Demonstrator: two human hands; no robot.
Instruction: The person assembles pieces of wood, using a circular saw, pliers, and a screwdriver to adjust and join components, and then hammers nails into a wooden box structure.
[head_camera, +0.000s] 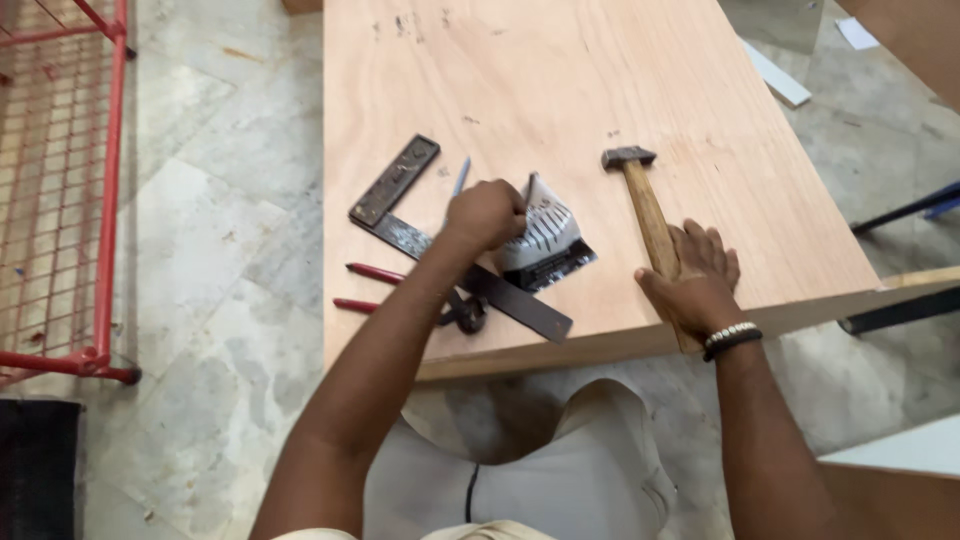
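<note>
Resting flat and released on the hammer (648, 222) handle near the tabletop (560, 90) edge, right hand (695, 282); left hand (485, 215) clenched on a paper packet (545, 240).

One plywood board (600, 90) fills the middle of the view. On it lie one hammer (640, 195) at about 2 o'clock from the centre, one metal try square (420, 225) at 9 o'clock, one pair of red-handled pincers (400, 290) at 8 o'clock, one pencil (460, 178) at 11 o'clock and one small paper packet (548, 240) near the centre. Two hands show: the left hand (485, 215) and the right hand (695, 275). One red wire rack (60, 190) stands at 9 o'clock.
</note>
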